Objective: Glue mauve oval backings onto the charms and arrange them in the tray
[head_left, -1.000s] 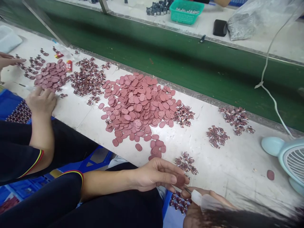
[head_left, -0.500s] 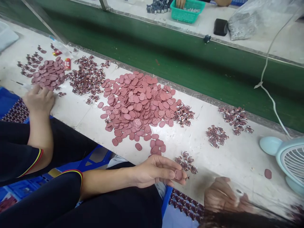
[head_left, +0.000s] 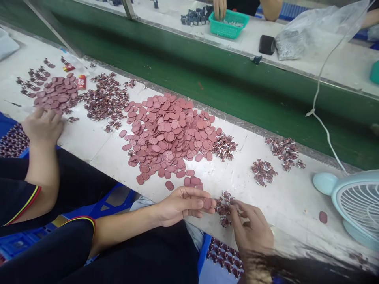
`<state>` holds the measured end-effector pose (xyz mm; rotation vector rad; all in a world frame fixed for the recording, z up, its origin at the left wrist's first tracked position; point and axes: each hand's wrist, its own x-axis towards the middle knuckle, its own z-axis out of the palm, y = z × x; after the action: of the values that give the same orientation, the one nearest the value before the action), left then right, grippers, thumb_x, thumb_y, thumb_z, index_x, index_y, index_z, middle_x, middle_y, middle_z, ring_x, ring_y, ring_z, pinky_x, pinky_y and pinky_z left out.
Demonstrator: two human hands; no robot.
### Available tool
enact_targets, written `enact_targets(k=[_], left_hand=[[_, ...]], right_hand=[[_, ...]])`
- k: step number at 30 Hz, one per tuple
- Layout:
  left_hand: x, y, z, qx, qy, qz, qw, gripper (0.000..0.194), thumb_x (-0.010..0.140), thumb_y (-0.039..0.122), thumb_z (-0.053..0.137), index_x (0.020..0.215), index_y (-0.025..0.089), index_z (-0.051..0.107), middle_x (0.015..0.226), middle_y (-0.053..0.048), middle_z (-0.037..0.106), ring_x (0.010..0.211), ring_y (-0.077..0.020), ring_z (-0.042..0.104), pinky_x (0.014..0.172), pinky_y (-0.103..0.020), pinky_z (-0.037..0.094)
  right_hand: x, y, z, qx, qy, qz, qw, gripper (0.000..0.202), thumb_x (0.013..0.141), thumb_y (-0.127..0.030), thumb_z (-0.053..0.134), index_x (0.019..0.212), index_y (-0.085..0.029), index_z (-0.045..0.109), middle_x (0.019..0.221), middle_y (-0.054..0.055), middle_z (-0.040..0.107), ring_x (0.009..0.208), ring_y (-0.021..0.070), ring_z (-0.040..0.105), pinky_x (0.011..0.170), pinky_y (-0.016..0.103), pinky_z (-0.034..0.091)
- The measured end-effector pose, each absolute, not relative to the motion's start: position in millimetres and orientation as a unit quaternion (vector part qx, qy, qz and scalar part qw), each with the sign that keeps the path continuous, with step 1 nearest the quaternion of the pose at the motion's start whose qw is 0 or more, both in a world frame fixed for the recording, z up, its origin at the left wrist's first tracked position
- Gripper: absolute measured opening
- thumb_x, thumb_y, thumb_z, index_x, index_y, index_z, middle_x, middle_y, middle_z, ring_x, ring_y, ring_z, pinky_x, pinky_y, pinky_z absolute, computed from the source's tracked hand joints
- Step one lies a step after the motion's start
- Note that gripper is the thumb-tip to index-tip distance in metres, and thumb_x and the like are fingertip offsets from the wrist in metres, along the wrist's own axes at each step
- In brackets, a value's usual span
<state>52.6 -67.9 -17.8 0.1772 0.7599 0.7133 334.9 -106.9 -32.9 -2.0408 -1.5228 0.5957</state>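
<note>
Fan right of hands, disc pile beyond.

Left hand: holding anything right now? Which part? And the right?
The left hand pinches one oval pink disc at its edge, between thumb and fingertips. The right hand holds nothing clearly; its fingertips reach into the small pile of dark printed pieces.

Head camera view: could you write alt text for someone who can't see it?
A left hand pinches a pink oval piece while the right hand reaches into a small dark pile, beside a big pink heap on a white bench.
</note>
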Motion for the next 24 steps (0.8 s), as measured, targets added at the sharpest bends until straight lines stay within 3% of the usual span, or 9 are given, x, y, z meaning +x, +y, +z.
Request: enact_targets(k=[3,7,9,13,15,17,20,22,24], left_hand=[[53,-69,-18,0.086,0.359,0.342,0.864,0.062,0.070,0.049,0.131,0.116,0.018,0.101,0.126,-0.016,0.102,0.108,-0.0262,0.101,0.077,-0.020,0.069],[51,-69,-19,0.081,0.367,0.342,0.861,0.064,0.068,0.050,0.131,0.115,0.019,0.101,0.125,-0.015,0.102,0.108,-0.0254,0.101,0.077,-0.020,0.070],[50,-69,-20,0.078,0.373,0.341,0.859,0.064,0.068,0.050,0.132,0.115,0.019,0.101,0.126,-0.015,0.102,0.108,-0.0253,0.101,0.078,-0.020,0.070],[50,-69,-21,0.079,0.378,0.338,0.858,0.067,0.067,0.050,0.131,0.117,0.018,0.101,0.128,-0.017,0.101,0.109,-0.0270,0.100,0.078,-0.022,0.068],[52,-69,-21,0.083,0.377,0.334,0.860,0.067,0.067,0.051,0.131,0.117,0.018,0.101,0.127,-0.017,0.101,0.109,-0.0267,0.100,0.078,-0.022,0.068],[54,-69,-20,0.089,0.371,0.332,0.863,0.066,0.068,0.052,0.131,0.117,0.018,0.102,0.127,-0.017,0.101,0.109,-0.0263,0.100,0.078,-0.021,0.068],[58,-71,-20,0.107,0.363,0.332,0.864,0.062,0.070,0.051,0.130,0.116,0.019,0.103,0.132,-0.018,0.100,0.111,-0.0275,0.100,0.078,-0.022,0.068],[60,-74,-22,0.126,0.357,0.336,0.862,0.059,0.071,0.051,0.129,0.115,0.021,0.104,0.138,-0.019,0.099,0.114,-0.0289,0.100,0.079,-0.024,0.069],[63,-77,-25,0.144,0.349,0.339,0.862,0.058,0.071,0.052,0.129,0.114,0.022,0.104,0.139,-0.019,0.099,0.116,-0.0305,0.099,0.081,-0.027,0.071]], right_hand=[[335,-82,-42,-0.734,-0.599,0.227,0.228,0.052,0.102,-0.067,0.069,0.123,-0.030,0.099,0.123,0.012,0.096,0.111,0.0378,0.092,0.106,0.060,0.076],[354,-68,-42,-0.765,-0.589,0.181,0.188,0.062,0.100,-0.072,0.070,0.126,-0.021,0.093,0.103,0.013,0.093,0.078,0.0348,0.081,0.078,0.059,0.067],[364,-68,-41,-0.765,-0.596,0.162,0.182,0.061,0.102,-0.071,0.069,0.128,-0.021,0.093,0.103,0.015,0.092,0.080,0.0363,0.081,0.076,0.060,0.066],[372,-68,-47,-0.700,-0.660,0.181,0.202,0.045,0.100,-0.053,0.065,0.121,-0.029,0.097,0.137,0.022,0.096,0.117,0.0430,0.091,0.107,0.068,0.075],[371,-65,-49,-0.692,-0.661,0.206,0.203,0.039,0.096,-0.051,0.066,0.113,-0.031,0.096,0.132,0.020,0.097,0.118,0.0430,0.092,0.114,0.070,0.074],[370,-63,-47,-0.713,-0.635,0.218,0.203,0.034,0.094,-0.054,0.067,0.104,-0.033,0.091,0.118,0.016,0.097,0.109,0.0415,0.092,0.106,0.069,0.076],[365,-72,-33,-0.763,-0.569,0.218,0.216,0.022,0.087,-0.055,0.080,0.091,-0.034,0.084,0.093,0.008,0.092,0.082,0.0378,0.087,0.078,0.060,0.074],[355,-87,-20,-0.779,-0.522,0.235,0.257,0.028,0.088,-0.062,0.088,0.096,-0.035,0.084,0.084,0.004,0.090,0.075,0.0353,0.087,0.068,0.053,0.073],[336,-108,-6,-0.765,-0.476,0.288,0.324,0.043,0.095,-0.075,0.089,0.113,-0.036,0.089,0.088,0.002,0.094,0.075,0.0310,0.090,0.068,0.046,0.078]])
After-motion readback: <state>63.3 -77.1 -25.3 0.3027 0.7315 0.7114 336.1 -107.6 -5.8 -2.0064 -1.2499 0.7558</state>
